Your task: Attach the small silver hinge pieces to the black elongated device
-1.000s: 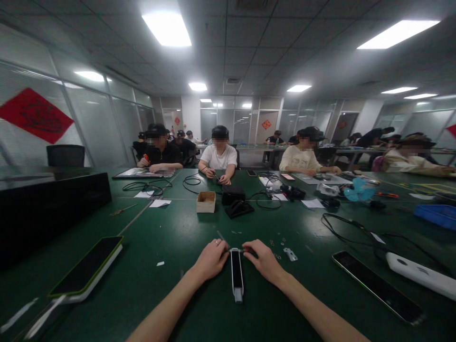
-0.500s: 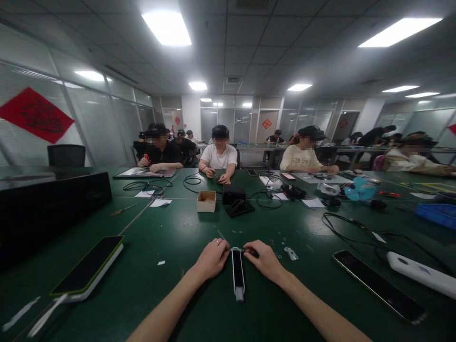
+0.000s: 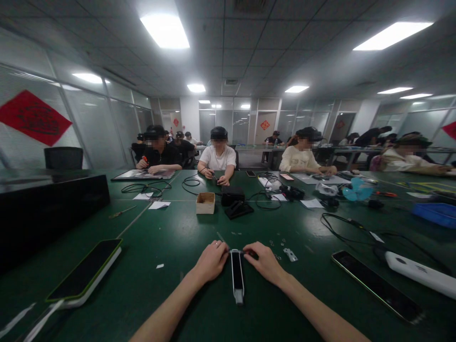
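Note:
A slim device (image 3: 237, 273) with a black face and a pale frame lies lengthwise on the green table, between my two hands. My left hand (image 3: 213, 261) is closed beside its far left corner, fingers curled together; a thin clear strip shows just past the fingertips. On the other side, my right hand (image 3: 264, 260) pinches at the far right corner, with something small and dark at its fingertips that is too small to name. Right of that hand lie a small grey metal-looking plate (image 3: 290, 255) and several tiny ring-like pieces (image 3: 277, 257).
A phone (image 3: 375, 285) and a white rounded device (image 3: 420, 270) with cables lie at the right. Another phone (image 3: 85, 270) rests on a white block at the left. Farther off stand a small open box (image 3: 205, 204) and a black case (image 3: 232, 195). People sit across the table.
The view has shifted slightly. Both hands keep nearly the same place beside the slim device; no object has visibly moved.

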Demonstrator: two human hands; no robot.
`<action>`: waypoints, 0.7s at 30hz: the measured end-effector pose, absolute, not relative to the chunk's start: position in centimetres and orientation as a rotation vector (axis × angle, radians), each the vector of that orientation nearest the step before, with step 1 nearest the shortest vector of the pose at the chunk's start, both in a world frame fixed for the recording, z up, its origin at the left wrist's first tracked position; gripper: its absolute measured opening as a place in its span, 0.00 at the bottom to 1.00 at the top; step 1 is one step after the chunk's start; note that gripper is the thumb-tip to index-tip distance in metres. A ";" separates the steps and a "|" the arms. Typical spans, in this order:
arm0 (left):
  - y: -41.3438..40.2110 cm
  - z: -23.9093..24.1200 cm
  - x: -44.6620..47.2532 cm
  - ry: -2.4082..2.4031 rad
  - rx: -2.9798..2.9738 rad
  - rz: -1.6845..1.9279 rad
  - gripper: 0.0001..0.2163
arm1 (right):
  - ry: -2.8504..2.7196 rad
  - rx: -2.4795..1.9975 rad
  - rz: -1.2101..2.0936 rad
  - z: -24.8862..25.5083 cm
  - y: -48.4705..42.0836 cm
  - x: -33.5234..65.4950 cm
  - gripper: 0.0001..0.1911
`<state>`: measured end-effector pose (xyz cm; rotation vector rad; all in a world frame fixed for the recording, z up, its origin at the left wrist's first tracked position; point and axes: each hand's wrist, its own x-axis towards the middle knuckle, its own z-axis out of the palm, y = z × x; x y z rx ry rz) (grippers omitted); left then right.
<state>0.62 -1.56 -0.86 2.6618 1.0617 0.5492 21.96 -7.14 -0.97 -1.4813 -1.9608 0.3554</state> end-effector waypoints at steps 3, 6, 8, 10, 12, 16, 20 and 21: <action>-1.5 -0.9 0.7 1.041 2.665 0.561 0.05 | -1.972 -1.457 0.339 -1.2 -7.1 22.0 0.08; -1.5 -0.9 0.6 1.044 2.669 0.558 0.05 | -1.986 -1.449 0.345 -1.2 -7.0 22.1 0.08; -1.5 -0.9 0.6 1.050 2.671 0.550 0.05 | -1.990 -1.449 0.345 -1.1 -7.1 22.1 0.09; -1.5 -0.9 0.6 1.057 2.663 0.545 0.05 | -1.992 -1.453 0.348 -0.9 -7.1 22.1 0.09; -1.5 -0.9 0.6 1.065 2.647 0.543 0.05 | -1.992 -1.455 0.349 -0.8 -7.1 22.1 0.09; -1.5 -1.0 0.6 1.057 2.642 0.554 0.05 | -2.004 -1.449 0.362 -0.8 -7.1 22.2 0.10; -1.5 -1.0 0.5 1.073 2.635 0.541 0.05 | -2.014 -1.456 0.371 -1.0 -7.0 22.3 0.10; -1.6 -0.9 0.5 1.077 2.631 0.536 0.05 | -2.014 -1.461 0.377 -1.1 -7.0 22.3 0.10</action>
